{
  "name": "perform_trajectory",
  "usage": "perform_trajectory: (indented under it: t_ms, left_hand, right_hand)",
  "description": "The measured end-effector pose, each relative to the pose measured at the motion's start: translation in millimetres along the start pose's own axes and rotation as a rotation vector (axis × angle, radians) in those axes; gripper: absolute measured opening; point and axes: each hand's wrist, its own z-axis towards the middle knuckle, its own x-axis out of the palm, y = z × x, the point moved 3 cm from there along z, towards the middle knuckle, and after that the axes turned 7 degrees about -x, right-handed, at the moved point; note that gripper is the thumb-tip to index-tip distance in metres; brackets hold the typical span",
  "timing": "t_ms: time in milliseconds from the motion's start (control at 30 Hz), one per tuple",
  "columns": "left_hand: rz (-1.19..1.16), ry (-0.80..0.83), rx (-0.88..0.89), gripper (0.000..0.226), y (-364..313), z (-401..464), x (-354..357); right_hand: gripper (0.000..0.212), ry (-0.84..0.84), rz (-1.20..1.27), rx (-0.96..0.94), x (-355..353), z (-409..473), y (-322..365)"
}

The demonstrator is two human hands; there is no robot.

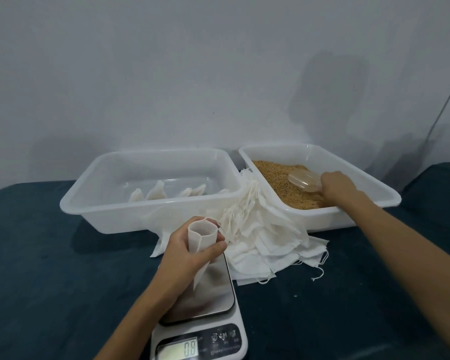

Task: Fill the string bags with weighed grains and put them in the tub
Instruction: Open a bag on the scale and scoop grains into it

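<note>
1. One scale (200, 307) sits nearest on the dark tabletop (50, 268); its display seems to read 08, though it is blurry.
2. Left hand (190, 252) grips an empty string bag (202, 236) upright above the scale, mouth held open.
3. Spare bags (265, 242) lie heaped beyond.
4. Right hand (335, 184), arm stretched far right, grips the scoop (305, 181) lying in the grains (278, 178); it must travel left and nearer to the bag.
5. Filled bags rest in the left tub (151, 211).
</note>
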Motion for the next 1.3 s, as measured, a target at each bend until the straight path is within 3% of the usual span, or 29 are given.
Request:
perform_trajectory:
  t_ms: [233, 400, 567, 667, 1100, 1300]
  left_hand:
    - [-0.005, -0.003, -0.018, 0.021, 0.5, -0.4, 1.0]
    - [-0.010, -0.001, -0.020, 0.020, 1.1, -0.2, 0.7]
    - [-0.016, -0.001, -0.013, 0.021, 0.9, 0.1, -1.0]
    - [-0.014, -0.003, -0.012, 0.020, 1.0, 0.3, -0.2]
    - [-0.030, 0.001, -0.006, 0.021, 3.2, 1.8, -2.0]
    - [-0.032, 0.005, -0.006, 0.020, 5.0, 2.9, -1.9]
  right_hand:
    - [0.021, -0.015, -0.067, 0.015, -4.0, 0.8, 3.7]
    - [0.019, 0.026, 0.069, -0.162, 5.7, 7.4, 13.0]
    - [0.006, 0.023, 0.172, -0.205, 7.5, 6.7, 11.2]
    - [0.013, 0.030, 0.262, -0.196, 6.3, 3.4, 6.9]
    - [0.021, -0.138, 0.622, -0.127, -8.0, -23.9, -8.5]
    - [0.027, -0.260, 0.750, -0.188, -34.9, -45.2, 12.2]
